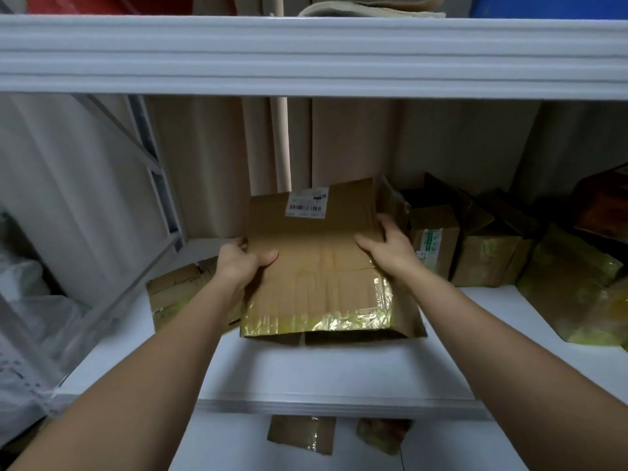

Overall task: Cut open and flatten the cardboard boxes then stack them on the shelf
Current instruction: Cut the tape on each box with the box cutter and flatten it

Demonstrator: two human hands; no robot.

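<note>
A flattened brown cardboard box with a white barcode label and shiny yellowish tape along its near edge hangs over the white shelf. My left hand grips its left edge, thumb on top. Gripping the right edge is my right hand, thumb across the top face and fingers curled round the side. Another flattened box lies on the shelf to the left, partly under the held one.
Several taped cardboard boxes crowd the right side of the shelf. A white shelf beam crosses overhead. Grey metal bracing stands at the left. Cardboard pieces lie on the lower shelf. A curtain hangs behind.
</note>
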